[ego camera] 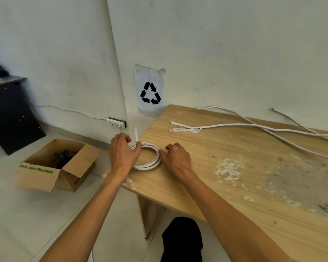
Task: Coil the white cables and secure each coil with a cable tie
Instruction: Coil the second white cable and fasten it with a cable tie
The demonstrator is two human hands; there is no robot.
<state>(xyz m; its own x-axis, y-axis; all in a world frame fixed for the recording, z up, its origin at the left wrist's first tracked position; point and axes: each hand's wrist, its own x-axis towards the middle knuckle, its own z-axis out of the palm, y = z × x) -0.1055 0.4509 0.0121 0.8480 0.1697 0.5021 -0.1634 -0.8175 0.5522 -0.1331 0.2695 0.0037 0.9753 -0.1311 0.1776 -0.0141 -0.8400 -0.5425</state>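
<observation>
Coil [147,156] lies at the desk's [206,167] left corner. Left grip [122,152] pinches the tie [136,136] at the coil; right grip [176,157], fingers curled, presses the coil's right side.

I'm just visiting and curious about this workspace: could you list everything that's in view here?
coiled cable: one, white, near corner of the table, between the hands
cable tie: one, white, sticking up at the coil's far side
loose cables: several, white, far side of the table
spare ties: a few, white, beside the loose cables
table: one, light wood, paint-stained
cardboard box: one, brown, open, on the floor, dark contents
power strip: one, white, at the wall's foot
recycling sign: one, black on white, taped to the wall
cabinet: one, black, far left
left hand: on the coil, pinching at the tie
right hand: touching the coil's right side
</observation>
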